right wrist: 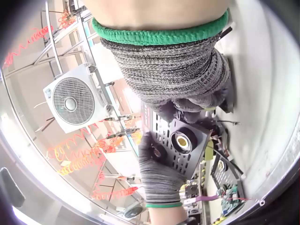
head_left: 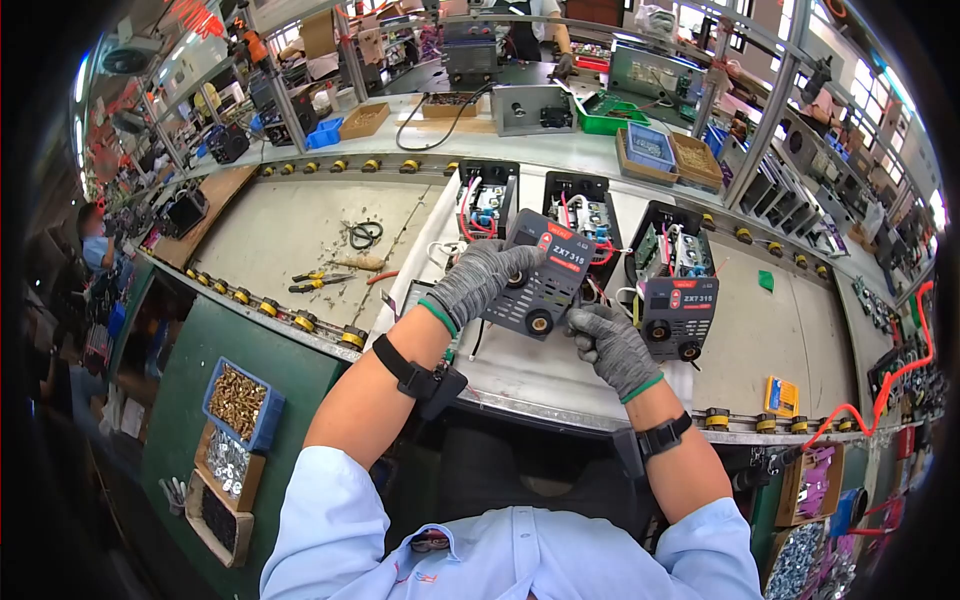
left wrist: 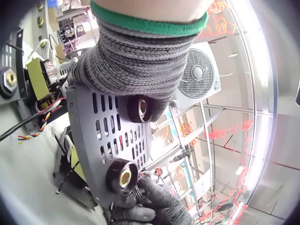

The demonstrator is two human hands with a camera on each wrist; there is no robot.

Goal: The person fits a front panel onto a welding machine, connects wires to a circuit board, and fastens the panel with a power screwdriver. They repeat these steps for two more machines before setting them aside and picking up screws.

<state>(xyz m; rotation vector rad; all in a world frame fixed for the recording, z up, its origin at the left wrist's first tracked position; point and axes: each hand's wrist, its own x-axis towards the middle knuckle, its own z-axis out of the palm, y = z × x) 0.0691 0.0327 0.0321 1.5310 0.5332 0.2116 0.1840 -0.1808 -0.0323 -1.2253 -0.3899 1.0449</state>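
Observation:
A grey front panel (head_left: 545, 275) marked ZX7 315 is held tilted above the white-covered bench. My left hand (head_left: 482, 280), in a grey knit glove, grips its upper left side, with the thumb across the front near a round black socket. At the panel's lower right corner, my gloved right hand (head_left: 608, 345) has its fingers curled and pinches the edge beside the other brass-centred socket (left wrist: 124, 178). Part of those fingers is hidden behind the panel. Behind it stands an open machine housing (head_left: 580, 205) with wires and boards.
To the right stands another housing with its own ZX7 315 panel (head_left: 680, 312); a third housing (head_left: 488, 195) is at the left. Pliers (head_left: 322, 281) and black-handled scissors (head_left: 365, 235) lie left. Bins of brass parts (head_left: 238, 400) and a yellow box (head_left: 781, 397) flank the bench.

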